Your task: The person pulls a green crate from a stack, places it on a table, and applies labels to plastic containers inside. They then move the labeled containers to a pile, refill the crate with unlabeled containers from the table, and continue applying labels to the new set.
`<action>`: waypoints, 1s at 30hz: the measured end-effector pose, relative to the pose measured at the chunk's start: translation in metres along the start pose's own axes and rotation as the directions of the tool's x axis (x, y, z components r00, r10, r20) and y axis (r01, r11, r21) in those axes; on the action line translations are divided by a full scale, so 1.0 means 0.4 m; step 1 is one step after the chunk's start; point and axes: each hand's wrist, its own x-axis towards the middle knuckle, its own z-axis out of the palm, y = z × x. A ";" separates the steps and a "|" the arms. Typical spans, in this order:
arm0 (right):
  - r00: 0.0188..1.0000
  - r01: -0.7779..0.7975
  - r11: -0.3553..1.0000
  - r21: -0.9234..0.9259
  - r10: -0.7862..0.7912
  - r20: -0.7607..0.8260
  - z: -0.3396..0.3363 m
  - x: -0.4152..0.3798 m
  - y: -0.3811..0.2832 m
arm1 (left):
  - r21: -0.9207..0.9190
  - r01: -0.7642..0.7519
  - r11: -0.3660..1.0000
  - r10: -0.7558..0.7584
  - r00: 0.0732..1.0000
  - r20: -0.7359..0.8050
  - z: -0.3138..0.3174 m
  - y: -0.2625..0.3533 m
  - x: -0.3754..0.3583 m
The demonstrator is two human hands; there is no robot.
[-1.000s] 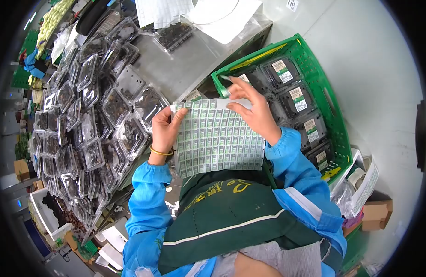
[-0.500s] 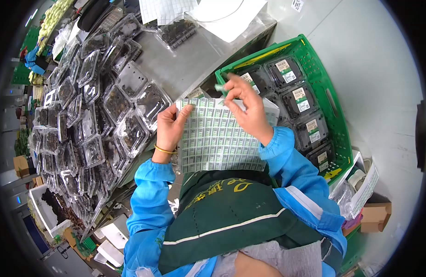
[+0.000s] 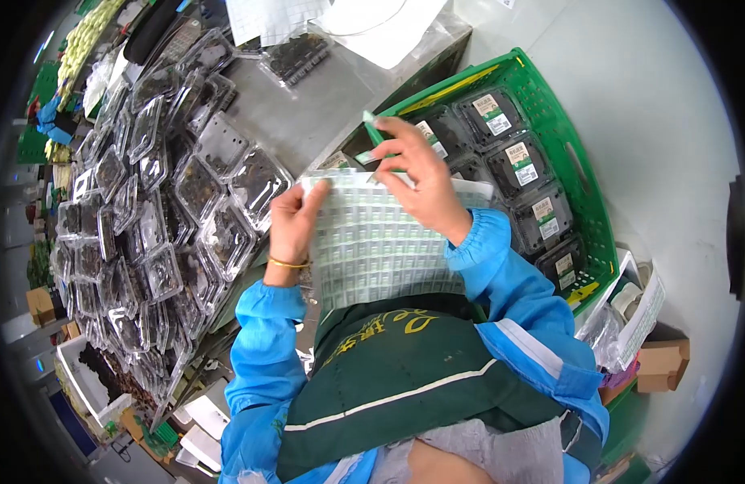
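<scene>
My left hand (image 3: 294, 227) grips the upper left edge of a sheet of small green-and-white labels (image 3: 380, 242), thumb on top. The sheet spans the space in front of my apron and is slightly blurred. Over its upper right part is my right hand (image 3: 423, 179), thumb and a finger pinched on a small label at the sheet's top rows. Another small label (image 3: 369, 118) sticks to a raised fingertip of that hand. Beyond it, a green crate (image 3: 578, 173) holds several clear lidded boxes of dark contents, such as one labelled box (image 3: 517, 165).
Many clear plastic boxes (image 3: 158, 270) with dark contents are heaped on the left of the metal table (image 3: 308, 121). White sheets (image 3: 380, 28) and a filled box (image 3: 296, 58) lie at its far end. A cardboard box (image 3: 663, 365) stands at lower right.
My right hand has shifted slightly left, its fingertips now at the sheet's top rows with labels on them. The left hand keeps hold of the sheet. The whole view has shifted a little.
</scene>
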 end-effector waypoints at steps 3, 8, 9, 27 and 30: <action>0.915 0.020 0.988 0.150 0.042 -0.401 -0.098 -0.015 0.014 | -0.091 0.090 0.992 -0.099 0.991 -0.092 -0.074 -0.012 -0.007; 0.774 -0.143 0.990 -0.014 0.103 -0.625 -0.245 -0.085 0.271 | -0.196 0.149 0.969 -0.178 0.973 -0.144 -0.144 -0.051 -0.032; 0.744 -0.212 0.976 -0.040 0.135 -0.654 -0.257 -0.087 0.306 | -0.194 0.150 0.969 -0.178 0.975 -0.136 -0.139 -0.051 -0.035; 0.813 -0.367 0.853 -0.372 0.100 -0.574 -0.311 -0.298 0.271 | -0.213 0.143 0.967 -0.165 0.982 -0.089 -0.116 -0.054 -0.018; 0.787 -0.504 0.709 -0.493 0.143 -0.600 -0.308 -0.305 0.279 | -0.171 0.148 0.974 -0.160 0.985 -0.059 -0.098 -0.046 -0.010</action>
